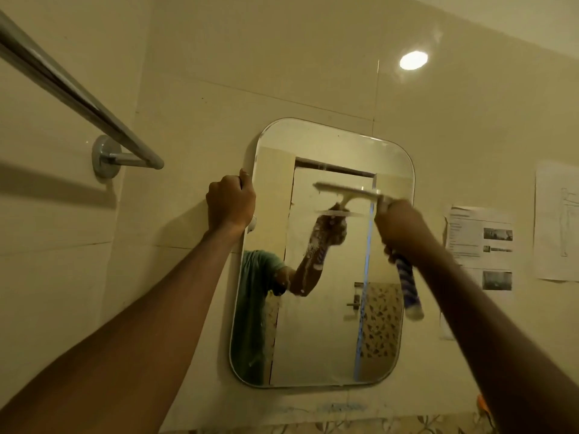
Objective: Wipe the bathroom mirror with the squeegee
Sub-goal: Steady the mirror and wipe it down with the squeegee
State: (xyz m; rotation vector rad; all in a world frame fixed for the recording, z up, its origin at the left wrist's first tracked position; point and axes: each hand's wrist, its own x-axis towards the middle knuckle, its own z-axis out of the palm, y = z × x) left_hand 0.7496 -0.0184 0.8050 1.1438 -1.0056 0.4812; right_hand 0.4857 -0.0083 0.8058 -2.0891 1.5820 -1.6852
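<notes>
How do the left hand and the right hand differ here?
The left hand grips the left edge of the mirror, while the right hand grips the squeegee. The left hand looks sharp; the right hand is blurred. The left hand sits at the side of the glass, and the right hand is in front of its upper right part. Both are raised to a similar height, with fingers curled round something.
</notes>
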